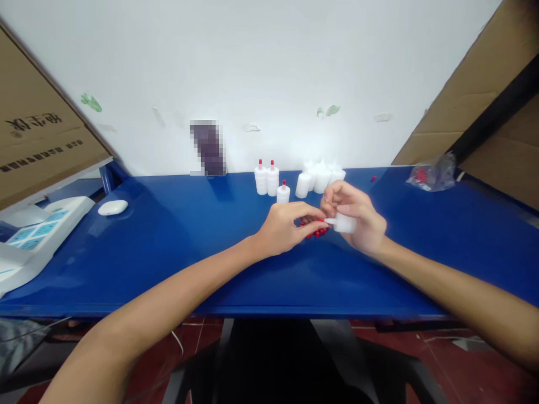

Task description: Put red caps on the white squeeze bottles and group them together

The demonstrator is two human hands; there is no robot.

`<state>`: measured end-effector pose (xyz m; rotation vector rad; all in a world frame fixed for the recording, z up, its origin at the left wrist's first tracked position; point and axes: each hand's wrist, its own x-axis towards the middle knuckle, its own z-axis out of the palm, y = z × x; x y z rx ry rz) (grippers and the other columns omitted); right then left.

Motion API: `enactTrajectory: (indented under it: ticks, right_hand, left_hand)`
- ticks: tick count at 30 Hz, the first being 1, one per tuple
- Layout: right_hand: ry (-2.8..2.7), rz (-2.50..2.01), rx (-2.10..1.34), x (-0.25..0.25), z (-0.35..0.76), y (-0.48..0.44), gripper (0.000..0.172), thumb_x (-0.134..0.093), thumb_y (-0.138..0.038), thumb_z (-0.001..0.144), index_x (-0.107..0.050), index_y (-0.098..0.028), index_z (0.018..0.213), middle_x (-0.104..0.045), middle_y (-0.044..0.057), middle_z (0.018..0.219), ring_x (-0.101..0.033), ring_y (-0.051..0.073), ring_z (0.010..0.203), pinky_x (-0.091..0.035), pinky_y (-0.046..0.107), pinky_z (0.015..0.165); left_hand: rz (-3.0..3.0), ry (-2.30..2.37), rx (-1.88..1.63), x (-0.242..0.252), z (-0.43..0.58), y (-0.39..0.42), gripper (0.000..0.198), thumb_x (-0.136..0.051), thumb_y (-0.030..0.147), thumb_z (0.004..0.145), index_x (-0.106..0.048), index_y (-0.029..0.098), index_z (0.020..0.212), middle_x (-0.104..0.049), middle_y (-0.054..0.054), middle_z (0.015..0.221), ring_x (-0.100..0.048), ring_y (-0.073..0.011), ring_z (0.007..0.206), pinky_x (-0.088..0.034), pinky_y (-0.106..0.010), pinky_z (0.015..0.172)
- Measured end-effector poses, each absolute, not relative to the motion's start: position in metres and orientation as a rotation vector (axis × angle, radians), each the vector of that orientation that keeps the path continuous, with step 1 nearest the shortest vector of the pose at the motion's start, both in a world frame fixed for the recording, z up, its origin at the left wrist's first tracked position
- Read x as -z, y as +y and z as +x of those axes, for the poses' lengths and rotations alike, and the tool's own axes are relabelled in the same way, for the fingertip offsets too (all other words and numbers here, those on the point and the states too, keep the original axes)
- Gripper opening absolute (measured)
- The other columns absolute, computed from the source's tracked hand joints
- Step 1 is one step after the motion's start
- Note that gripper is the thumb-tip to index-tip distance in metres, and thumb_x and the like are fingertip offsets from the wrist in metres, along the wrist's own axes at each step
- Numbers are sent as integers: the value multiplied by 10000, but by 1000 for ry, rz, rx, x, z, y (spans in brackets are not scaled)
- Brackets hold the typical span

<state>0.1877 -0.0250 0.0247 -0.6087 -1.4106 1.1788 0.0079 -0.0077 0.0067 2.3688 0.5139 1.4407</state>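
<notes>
My right hand (357,216) is closed around a small white plastic bottle (345,224) held on its side, nozzle pointing left. My left hand (288,224) pinches a small red cap (322,220) right at the bottle's nozzle. Under the hands lies a little heap of red caps (316,232) on the blue table (168,252). Behind the hands stand three capped white bottles (269,178) with red tips and a cluster of uncapped white bottles (320,177).
A white scale-like device (37,233) and a white oval object (113,207) lie at the table's left. A clear plastic bag with red bits (433,173) lies far right. Cardboard boxes (37,140) flank both sides. A white wall is behind.
</notes>
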Motion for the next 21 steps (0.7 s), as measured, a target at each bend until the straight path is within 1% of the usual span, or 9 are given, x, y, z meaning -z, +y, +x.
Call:
enactTrajectory:
  ticks: [2,5,6,8,11,14,17,21]
  right_hand:
    - [-1421,-617,-1181,-24,188,-25,146,-623,-264,719,-627,-211,856,-538,-12,675,-480,146,583,-345,298,543]
    - [-1432,-638,-1210,-24,188,-24,178,-632,-262,733,-665,-204,898,-643,18,801,-587,174,700,-432,313,623]
    - [-1435,-644,-1236,-24,189,-24,190,-632,-275,742,-670,-203,914,-672,26,824,-612,184,712,-450,323,639]
    - [-1448,-660,-1294,-25,189,-24,215,-629,-310,760,-672,-198,939,-708,34,814,-634,194,672,-460,336,627]
    - [-1476,-690,-1325,-26,189,-25,239,-636,-327,757,-664,-189,950,-712,27,746,-618,187,590,-437,328,582]
    - [-1474,-698,-1294,-27,189,-25,232,-645,-315,748,-644,-193,946,-695,10,709,-592,172,565,-424,317,570]
    - [-1499,-731,-1288,-30,191,-27,219,-665,-303,770,-616,-208,961,-670,-8,689,-555,152,546,-404,299,545]
    - [-1564,-758,-1301,-36,191,-31,223,-700,-303,796,-584,-221,967,-631,-28,660,-506,130,523,-366,275,500]
  left_hand:
    - [2372,473,-1491,-6,7,-6,135,-779,281,886,-743,157,927,-751,-18,835,-674,-88,690,-556,-204,686]
    - [2509,372,-1613,-4,4,0,123,-768,280,896,-741,162,916,-680,-34,873,-641,-107,770,-548,-234,718]
    - [2578,355,-1649,-4,3,1,116,-761,283,903,-744,169,916,-654,-41,892,-625,-120,801,-544,-251,730]
    - [2694,367,-1695,-3,2,4,108,-741,296,918,-745,188,919,-615,-46,912,-591,-138,832,-532,-277,739]
    - [2780,441,-1696,-2,1,4,138,-707,338,943,-732,205,916,-591,-40,914,-564,-143,830,-521,-283,738]
    - [2843,469,-1656,-3,2,2,172,-674,356,967,-723,198,922,-596,-38,907,-560,-133,799,-515,-268,718]
    - [2916,487,-1580,-4,2,0,208,-615,373,1003,-726,201,970,-614,-38,898,-562,-123,762,-504,-253,696]
    - [3001,529,-1460,-4,1,-1,297,-547,444,1031,-727,214,976,-634,-31,838,-574,-126,715,-481,-262,678]
